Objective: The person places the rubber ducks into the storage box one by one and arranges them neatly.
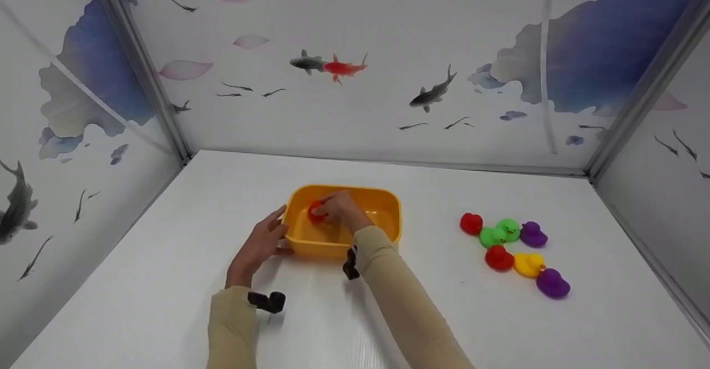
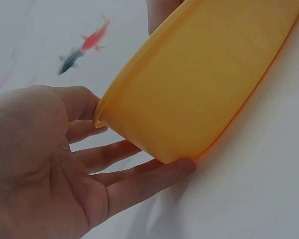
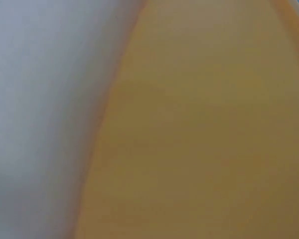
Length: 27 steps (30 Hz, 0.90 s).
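Observation:
A yellow plastic basin point(image 1: 344, 249) stands on the white table. My right hand point(image 1: 342, 209) reaches down inside it and pinches a red toy duck point(image 1: 315, 213) near the basin's left end; the hand hides part of the duck. Against the basin's left outer side rests my left hand point(image 1: 262, 248), its fingers point(image 2: 144, 186) fairly straight and touching the wall and rim. The right wrist view shows only the basin's outer wall point(image 3: 199, 124) up close, with neither the right hand nor the duck in it.
Right of the basin lies a loose group of toy ducks: two red point(image 1: 471, 223), two green point(image 1: 507, 230), one yellow point(image 1: 528, 264) and two purple point(image 1: 553, 283). White panels point(image 1: 377, 119) printed with fish border the table at the back and sides.

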Motion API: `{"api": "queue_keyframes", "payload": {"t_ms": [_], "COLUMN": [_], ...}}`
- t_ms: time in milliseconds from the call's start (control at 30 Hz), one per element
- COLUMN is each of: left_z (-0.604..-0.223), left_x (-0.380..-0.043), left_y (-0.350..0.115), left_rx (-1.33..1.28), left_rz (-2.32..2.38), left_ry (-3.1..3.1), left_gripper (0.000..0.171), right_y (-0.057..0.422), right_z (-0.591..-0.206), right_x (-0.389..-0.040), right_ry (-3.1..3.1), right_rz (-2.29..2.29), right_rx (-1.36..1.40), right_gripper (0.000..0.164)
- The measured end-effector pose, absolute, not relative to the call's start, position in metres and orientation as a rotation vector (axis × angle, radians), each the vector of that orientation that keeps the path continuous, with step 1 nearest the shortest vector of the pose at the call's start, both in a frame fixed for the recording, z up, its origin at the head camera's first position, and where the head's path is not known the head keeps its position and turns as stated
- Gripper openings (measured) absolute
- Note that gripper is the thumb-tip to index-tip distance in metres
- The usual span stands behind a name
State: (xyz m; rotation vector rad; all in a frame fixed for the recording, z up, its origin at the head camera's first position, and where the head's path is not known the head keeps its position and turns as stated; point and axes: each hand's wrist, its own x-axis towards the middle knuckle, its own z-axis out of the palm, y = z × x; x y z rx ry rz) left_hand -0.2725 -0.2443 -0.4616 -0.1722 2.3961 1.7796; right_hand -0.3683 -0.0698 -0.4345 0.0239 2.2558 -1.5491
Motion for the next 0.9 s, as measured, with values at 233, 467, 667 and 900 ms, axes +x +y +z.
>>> {"api": "queue_keyframes", "payload": {"t_ms": [233,467,667,900], "left_z": [-0.465,-0.467,-0.467,-0.464], "left_x": [-0.272,-0.271,-0.271,-0.272], "left_y": [-0.24,-0.24,-0.243,-0.245], "left_rx": [-0.168,-0.194,-0.17,-0.174], "left_rz": [1.79,1.774,1.795,1.795], "left_ry": [2.382,2.39,2.375,2.376], "left_gripper": [0.056,0.057,0.057,0.058], "right_y": [-0.065,-0.055,-0.041,-0.016], "right_z": [-0.436,-0.421,-0.397,-0.376], "right_x": [-0.366,-0.364,-0.362,-0.355], "right_ry": [2.277,2.327,2.271,2.319], "right_rz": [-1.537,-1.398,-1.384,-1.324], "right_rx": [0.061,-0.058,-0.186,-0.379], "right_gripper": [0.026,0.035,0.051,0.048]}}
